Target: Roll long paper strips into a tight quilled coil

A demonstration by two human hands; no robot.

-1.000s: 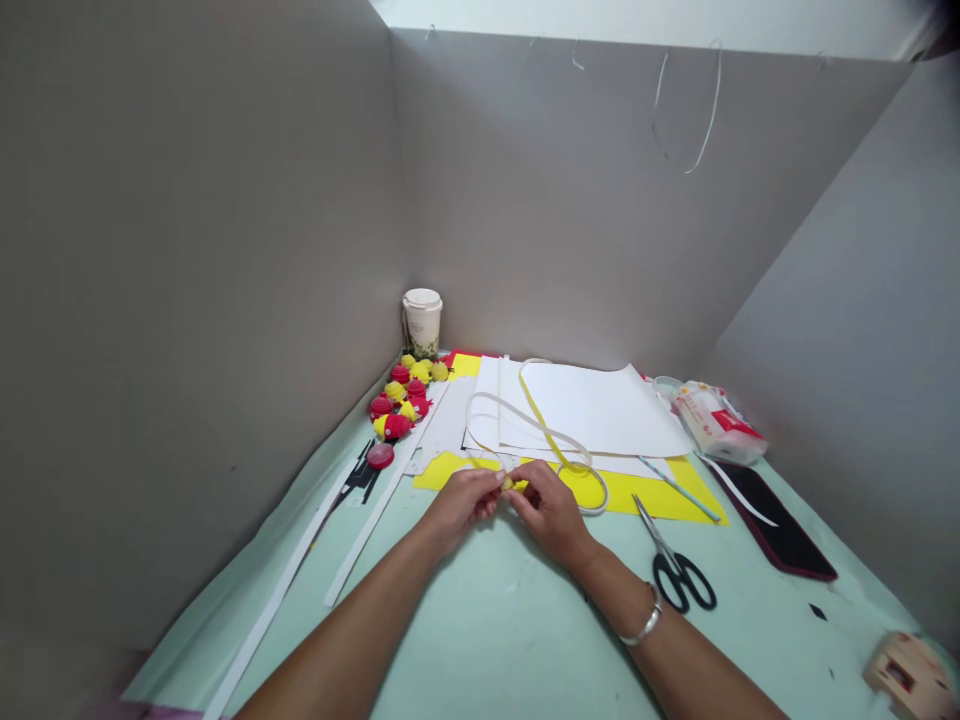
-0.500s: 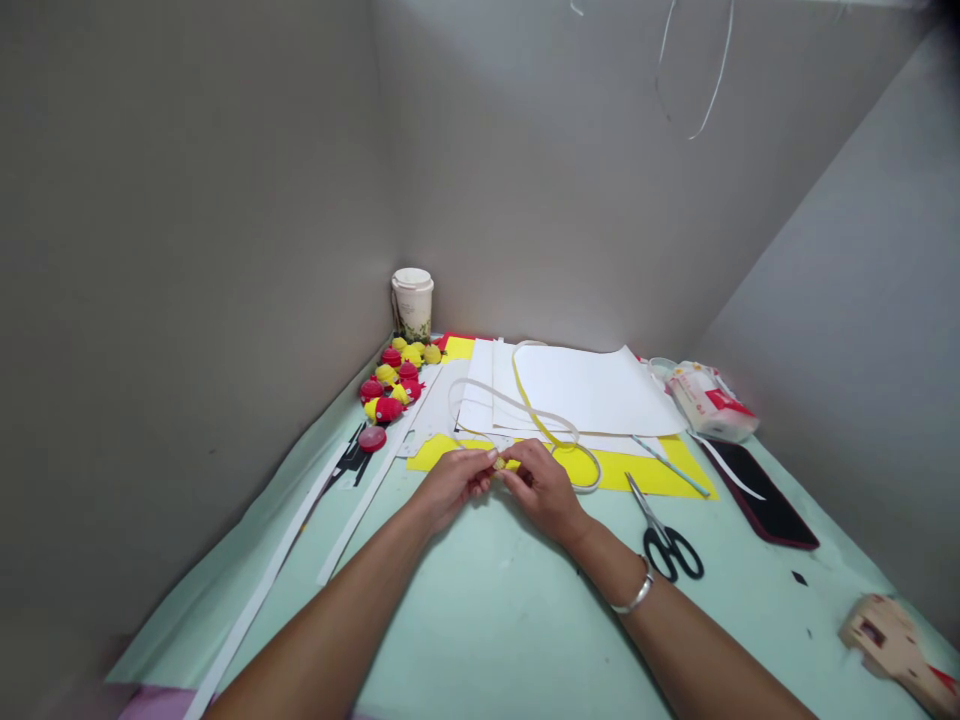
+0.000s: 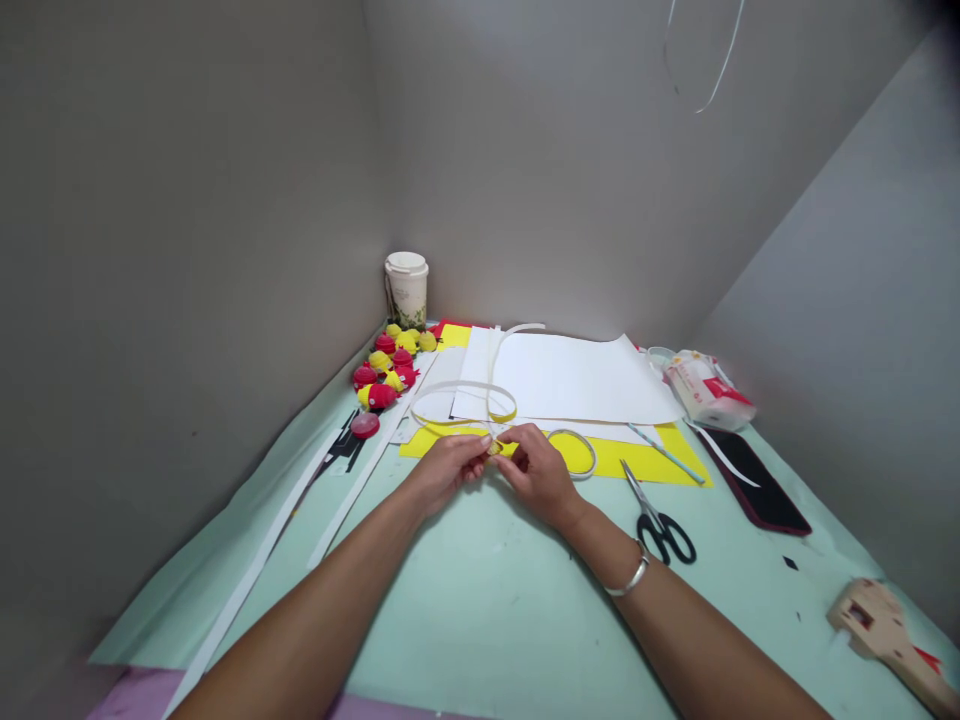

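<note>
My left hand (image 3: 454, 470) pinches a small folded yellow piece of the paper strip (image 3: 493, 448) between thumb and fingers. From the right, my right hand (image 3: 537, 474) meets it, fingertips closed on the same piece; my fingers partly hide the fold. The strip's long tail, pale on one side and yellow on the other, curls up in loops beyond my hands over a large white sheet (image 3: 585, 375). Another coil of strip (image 3: 595, 462) lies just past my right hand, on yellow paper (image 3: 619, 462). I cannot tell whether it joins the held strip.
Scissors (image 3: 656, 518), a striped straw (image 3: 667, 455), a phone (image 3: 761, 490), a tissue pack (image 3: 709, 388) and a beige tool (image 3: 885, 630) lie rightward. At left are red and yellow balls (image 3: 380, 362), a red disc (image 3: 365, 426), long white strips (image 3: 367, 480) and a lidded cup (image 3: 407, 290).
The strip's tail has swung from right to left, and its loops now stand above my left hand with a free end pointing right. Both hands stay together on the fold. The view has shifted slightly.
</note>
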